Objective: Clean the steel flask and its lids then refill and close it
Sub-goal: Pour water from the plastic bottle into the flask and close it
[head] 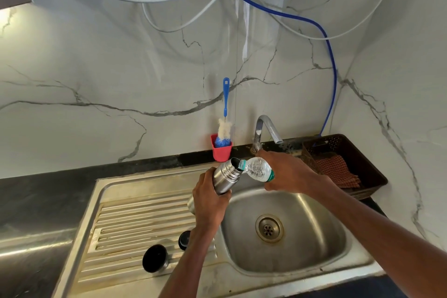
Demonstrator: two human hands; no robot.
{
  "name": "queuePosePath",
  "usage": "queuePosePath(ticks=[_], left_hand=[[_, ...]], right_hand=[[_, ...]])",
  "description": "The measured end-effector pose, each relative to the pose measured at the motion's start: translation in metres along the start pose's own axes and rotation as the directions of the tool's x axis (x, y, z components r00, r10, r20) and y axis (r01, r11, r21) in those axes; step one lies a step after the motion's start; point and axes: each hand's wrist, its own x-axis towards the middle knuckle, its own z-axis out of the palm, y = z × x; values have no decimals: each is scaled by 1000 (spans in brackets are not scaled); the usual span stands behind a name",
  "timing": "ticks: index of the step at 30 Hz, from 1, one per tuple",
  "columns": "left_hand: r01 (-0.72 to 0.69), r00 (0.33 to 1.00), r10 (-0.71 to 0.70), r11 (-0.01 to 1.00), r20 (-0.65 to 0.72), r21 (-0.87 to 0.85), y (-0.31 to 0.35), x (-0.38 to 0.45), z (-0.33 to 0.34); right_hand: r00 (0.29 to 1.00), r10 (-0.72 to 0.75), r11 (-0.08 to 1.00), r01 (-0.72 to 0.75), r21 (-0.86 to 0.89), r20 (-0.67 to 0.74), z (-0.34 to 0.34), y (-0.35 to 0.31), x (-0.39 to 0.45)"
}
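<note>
Lids (155, 258) loose on drainboard, 7 o'clock of hands. Left hand (210, 201) grasping steel flask (226, 175), axis tilted toward 1 o'clock; right hand (287, 172) grasping plastic bottle (258, 169), neck touching flask mouth.

basin (312, 232): open | drainboard (125, 222): two lids (154, 258) | tap (267, 128): overhangs

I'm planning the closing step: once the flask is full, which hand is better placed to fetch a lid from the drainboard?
Probably the right hand: it can drop the plastic bottle, while the left hand steadies the open flask.
</note>
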Motion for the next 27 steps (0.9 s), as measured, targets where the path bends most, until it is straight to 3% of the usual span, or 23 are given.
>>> queuePosePath(ticks=[27], left_hand=[[7, 1000, -8, 1000, -15, -22, 2, -6, -6]], right_hand=[[1000, -11, 998, 11, -61, 2, -5, -7, -1]])
